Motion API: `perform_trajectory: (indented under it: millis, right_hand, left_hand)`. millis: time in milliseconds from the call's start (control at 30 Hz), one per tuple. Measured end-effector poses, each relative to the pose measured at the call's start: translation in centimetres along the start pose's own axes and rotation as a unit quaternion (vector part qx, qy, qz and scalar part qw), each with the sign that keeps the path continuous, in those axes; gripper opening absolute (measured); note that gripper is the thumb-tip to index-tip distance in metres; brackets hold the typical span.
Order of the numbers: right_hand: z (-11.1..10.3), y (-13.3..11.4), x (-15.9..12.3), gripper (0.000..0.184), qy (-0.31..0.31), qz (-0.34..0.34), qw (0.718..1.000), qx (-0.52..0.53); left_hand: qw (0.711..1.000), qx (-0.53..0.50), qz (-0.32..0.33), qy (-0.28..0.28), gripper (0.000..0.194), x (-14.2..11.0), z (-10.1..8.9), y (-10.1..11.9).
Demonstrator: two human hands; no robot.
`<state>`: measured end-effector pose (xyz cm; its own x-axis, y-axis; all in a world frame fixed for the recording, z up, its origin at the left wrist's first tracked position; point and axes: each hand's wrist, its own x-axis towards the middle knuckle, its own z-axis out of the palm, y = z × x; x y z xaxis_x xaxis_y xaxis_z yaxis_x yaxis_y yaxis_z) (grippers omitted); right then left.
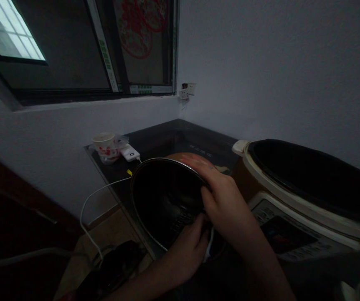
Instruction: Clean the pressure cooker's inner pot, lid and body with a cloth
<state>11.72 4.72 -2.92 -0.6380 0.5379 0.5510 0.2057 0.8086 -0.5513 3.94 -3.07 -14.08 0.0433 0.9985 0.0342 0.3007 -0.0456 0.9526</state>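
Note:
A dark inner cooker pot (158, 196) is tipped on its side above the counter, its open mouth turned towards me. My right hand (222, 196) grips the right side of its rim, with fingers stretched along the outside wall. Lower down, my left hand (191, 246) is closed at the near edge of the rim, its fingertips partly inside the mouth. A small white thing (209, 248), perhaps cloth, shows beside the left fingers; I cannot make out whether they hold it. To the right stands an electric cooker (252, 177) with its top uncovered and a control panel in front.
On the dark counter (170, 140), a paper cup (103, 144) in a plastic bag stands beside a white power bank (130, 153). A white cable (84, 209) hangs over the left edge. Behind are a wall socket (184, 94) and a window (73, 54).

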Motion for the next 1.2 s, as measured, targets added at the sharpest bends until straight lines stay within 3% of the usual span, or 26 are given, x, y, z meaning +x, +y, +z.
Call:
perform_trajectory:
  millis: [267,533,633,800,900,1033,1200]
  right_hand:
    - [0.0,-0.2,-0.1,0.065,0.023,0.018,0.999,-0.016]
    - [0.0,-0.1,0.1,0.063,0.012,0.014,1.0,-0.019]
    - [0.1,-0.2,0.1,0.063,0.02,0.018,0.999,-0.026]
    - [-0.4,0.0,0.0,0.064,0.035,0.039,0.998,-0.04]
    - [-0.6,0.4,0.0,0.064,0.05,0.033,0.997,-0.051]
    - [-0.6,0.6,0.1,0.064,0.06,0.027,0.995,-0.07]
    - [-0.3,0.3,-0.2,0.066,0.035,0.051,0.994,-0.09]
  left_hand:
    - [0.994,0.061,0.014,-0.087,0.044,-0.1,-1.4,0.9]
    - [0.993,-0.108,-0.044,-0.009,0.03,1.3,-0.6,-0.9]
    - [0.997,-0.07,-0.025,0.003,0.033,1.1,-0.3,-0.7]
    - [0.994,0.084,-0.001,-0.066,0.044,0.7,-1.0,0.1]
    - [0.975,0.181,0.017,-0.13,0.051,0.7,-2.3,0.0]
    - [0.92,0.319,0.047,-0.222,0.056,0.7,-4.5,-1.0]
    - [0.842,0.492,0.067,-0.209,0.056,0.8,-7.0,-2.8]
